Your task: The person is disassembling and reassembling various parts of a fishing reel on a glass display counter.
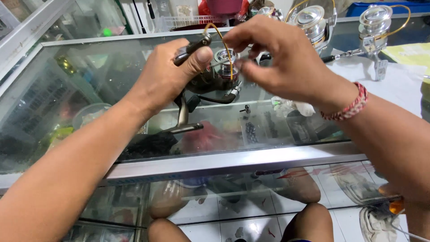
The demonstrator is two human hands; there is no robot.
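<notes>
Now | L hand [163, 76] grips reel [215, 78]; R hand [286, 58] fingertips pinched at spool top

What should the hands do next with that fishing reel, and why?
Probably keep the left hand steady on the dark fishing reel while the right hand works its fingertips at the spool, since they pinch right there above the glass counter.

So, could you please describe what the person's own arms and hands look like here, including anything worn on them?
Both forearms are bare, with no sleeves in view and no gloves. The right hand has a braided red and pale cord bracelet around its wrist. The left hand shows no ring, watch or band, and its thumbnail is short and unpainted.
</notes>
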